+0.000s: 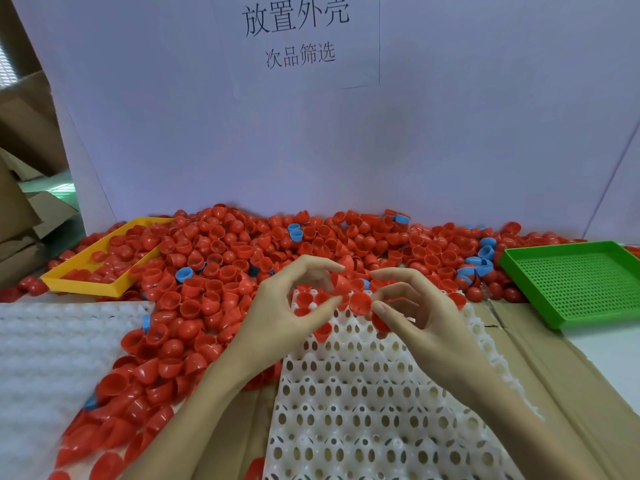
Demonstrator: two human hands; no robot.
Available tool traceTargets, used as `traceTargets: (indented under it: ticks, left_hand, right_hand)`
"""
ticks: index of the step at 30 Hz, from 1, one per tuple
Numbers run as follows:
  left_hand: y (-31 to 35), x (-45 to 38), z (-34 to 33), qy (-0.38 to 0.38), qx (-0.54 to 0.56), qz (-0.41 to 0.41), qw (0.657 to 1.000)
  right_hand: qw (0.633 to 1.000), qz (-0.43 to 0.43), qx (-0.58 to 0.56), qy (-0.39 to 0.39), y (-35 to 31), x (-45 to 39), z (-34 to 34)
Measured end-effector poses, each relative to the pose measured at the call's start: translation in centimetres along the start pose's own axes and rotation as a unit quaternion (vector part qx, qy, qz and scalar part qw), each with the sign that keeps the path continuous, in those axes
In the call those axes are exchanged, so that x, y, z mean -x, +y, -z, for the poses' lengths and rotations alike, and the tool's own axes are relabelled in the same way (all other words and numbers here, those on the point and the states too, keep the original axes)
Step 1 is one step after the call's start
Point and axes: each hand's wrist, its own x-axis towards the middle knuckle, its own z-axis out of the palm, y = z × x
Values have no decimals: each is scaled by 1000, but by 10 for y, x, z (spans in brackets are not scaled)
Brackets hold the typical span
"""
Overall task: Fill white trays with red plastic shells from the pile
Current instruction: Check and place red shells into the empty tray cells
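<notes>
Now, from left to right:
Far left: folded cardboard sheets (pixel 24 188) lean beside the white back wall (pixel 346 140), which carries a paper with printed characters (pixel 296 32).
Second white tray (pixel 52 358): it lies at the left front, blurred, and its right edge touches the pile.
Yellow tray (pixel 83 285): it sits tilted at the left of the pile, with some red shells inside it.
Pile of red shells (pixel 214 271): it spreads along the wall from the yellow tray to the green tray and comes down in front between the two white trays; a few blue shells (pixel 183 274) are mixed in it.
Left hand (pixel 291 313): the forearm enters from the bottom and goes up and to the right; the hand is raised over the far end of the white tray. The fingers are curved in an arc, the thumb is below them, and the tips pinch a red shell (pixel 337 280). One more red shell (pixel 322 331) shows under the palm, but I cannot tell whether the hand holds it.
White tray (pixel 363 410): it lies in the middle front on brown cardboard (pixel 554 368). Most cups are unfilled; a few red shells sit in the far row, partly hidden by the hands.
Right hand (pixel 419 313): the forearm comes from the lower right and goes up and to the left. The fingers are bent, and thumb and forefinger pinch an open red shell (pixel 360 304), its hollow side facing the camera. Another red shell (pixel 382 322) sits against the thumb.
Green tray (pixel 585 285): a perforated tray rests at the far right, just beside the pile.
</notes>
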Motion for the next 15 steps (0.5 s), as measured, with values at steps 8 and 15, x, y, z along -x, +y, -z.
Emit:
traceTargets:
  ticks: [8, 15]
  left_hand:
    - [-31, 4, 4, 32, -398, -23, 916]
    - [-9, 4, -15, -22, -163, -88, 982]
  right_hand:
    - [999, -16, 33, 11, 0, 1, 2]
    - [998, -13, 51, 14, 2, 1, 1]
